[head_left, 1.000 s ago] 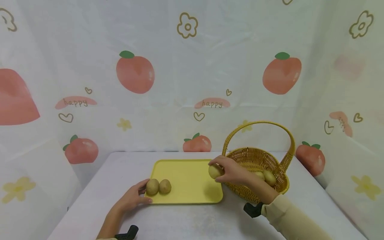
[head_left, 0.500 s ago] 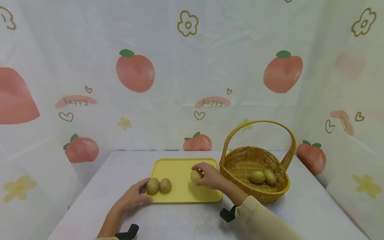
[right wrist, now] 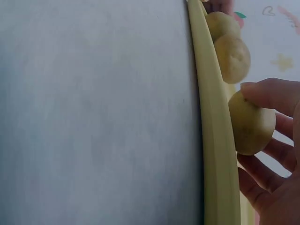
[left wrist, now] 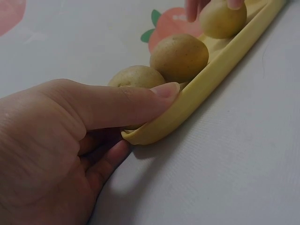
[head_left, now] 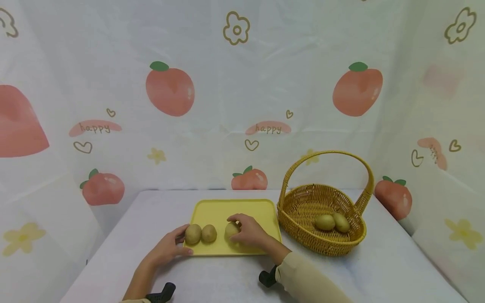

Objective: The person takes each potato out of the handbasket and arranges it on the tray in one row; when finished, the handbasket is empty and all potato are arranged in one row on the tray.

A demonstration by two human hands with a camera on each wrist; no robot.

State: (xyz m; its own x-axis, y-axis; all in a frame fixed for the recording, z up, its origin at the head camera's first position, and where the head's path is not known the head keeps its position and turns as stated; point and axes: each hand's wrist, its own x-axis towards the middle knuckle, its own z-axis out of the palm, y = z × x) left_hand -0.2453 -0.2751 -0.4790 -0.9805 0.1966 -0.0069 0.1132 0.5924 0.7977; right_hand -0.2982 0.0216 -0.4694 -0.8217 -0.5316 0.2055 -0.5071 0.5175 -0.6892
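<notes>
Potato (head_left: 230, 229) gripped in right hand (head_left: 248, 232) on yellow tray (head_left: 231, 210).
Left hand (head_left: 166, 249) pinches the tray's corner beside two potatoes (head_left: 201, 234).

Left of the right hand (head_left: 248, 232), two potatoes (head_left: 201, 234) blocking the tray (head_left: 242, 207). Behind it, bare tray floor. To its right, basket (head_left: 322, 246) wall; bare tabletop (head_left: 227, 277) nearer.

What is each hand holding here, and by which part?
The right hand grips a potato around its sides on the yellow tray. The left hand pinches the tray's near-left corner.
</notes>
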